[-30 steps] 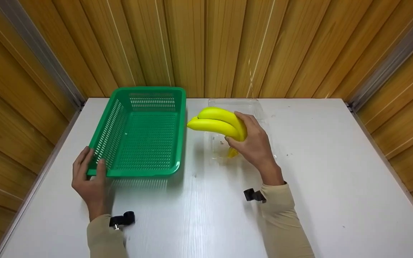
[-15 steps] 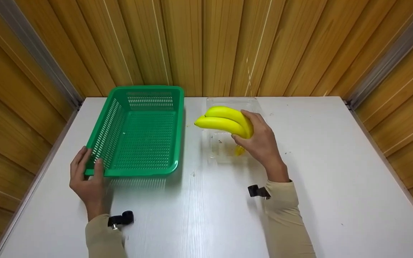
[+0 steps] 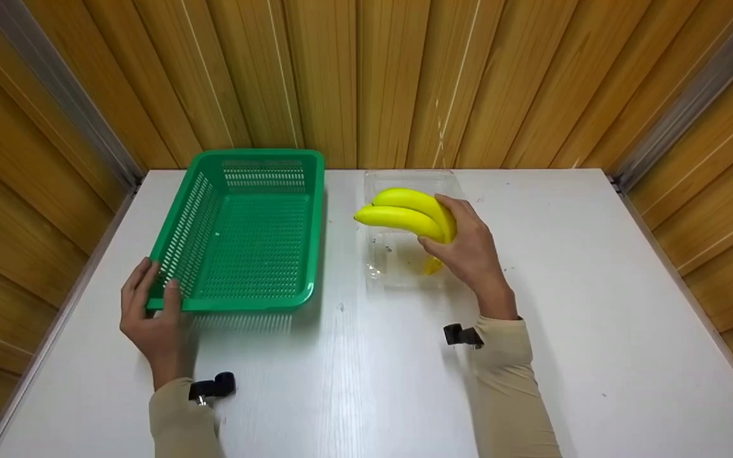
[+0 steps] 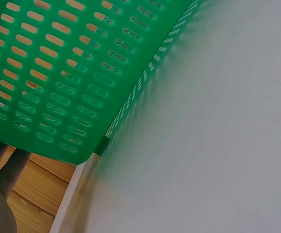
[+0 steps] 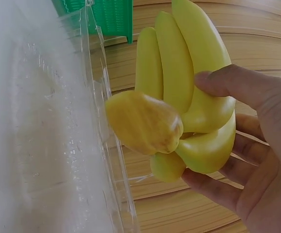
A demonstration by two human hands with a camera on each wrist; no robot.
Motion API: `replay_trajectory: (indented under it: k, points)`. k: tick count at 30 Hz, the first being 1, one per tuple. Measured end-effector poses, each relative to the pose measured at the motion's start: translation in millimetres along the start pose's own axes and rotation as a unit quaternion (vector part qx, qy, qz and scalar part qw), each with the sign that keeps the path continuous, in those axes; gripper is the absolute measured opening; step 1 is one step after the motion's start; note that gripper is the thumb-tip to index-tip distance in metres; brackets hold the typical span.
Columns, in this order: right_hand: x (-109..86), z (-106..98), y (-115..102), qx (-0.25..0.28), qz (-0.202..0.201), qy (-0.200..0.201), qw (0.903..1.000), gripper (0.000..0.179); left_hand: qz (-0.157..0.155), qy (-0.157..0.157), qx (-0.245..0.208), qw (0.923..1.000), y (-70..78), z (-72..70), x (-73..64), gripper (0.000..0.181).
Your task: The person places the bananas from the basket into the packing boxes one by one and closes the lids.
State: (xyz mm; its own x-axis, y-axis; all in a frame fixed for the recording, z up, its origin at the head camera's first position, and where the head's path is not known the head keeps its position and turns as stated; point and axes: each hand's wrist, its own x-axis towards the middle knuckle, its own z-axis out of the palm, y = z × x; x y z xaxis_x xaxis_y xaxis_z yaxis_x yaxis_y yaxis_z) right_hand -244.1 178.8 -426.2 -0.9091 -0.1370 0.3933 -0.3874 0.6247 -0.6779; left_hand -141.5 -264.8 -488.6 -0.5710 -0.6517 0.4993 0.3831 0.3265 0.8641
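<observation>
In the head view my right hand grips a bunch of yellow bananas over a clear plastic container. The right wrist view shows the thumb laid across one banana and the fingers behind the bunch, its thick stem end toward the camera. On the other side, my left hand holds the near left corner of a green slotted basket, thumb at the near rim and fingers along the left side. The left wrist view shows the basket's perforated wall close up, fingers partly hidden at lower left.
The basket and container stand side by side on a white table, toward its back edge. Wood-patterned panels enclose the back and sides. Small dark bits show at the container.
My right hand has shifted a little to the right with the bananas, over the container. The left hand keeps its place at the basket's corner.
</observation>
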Motion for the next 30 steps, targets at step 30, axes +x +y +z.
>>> replay_trajectory:
  k: [30]
  points:
    - [-1.2,-16.2,20.2,-0.010,0.038,-0.015,0.9991,0.075,0.006,0.005,0.005,1.0000,-0.3,0.7,0.6,0.036]
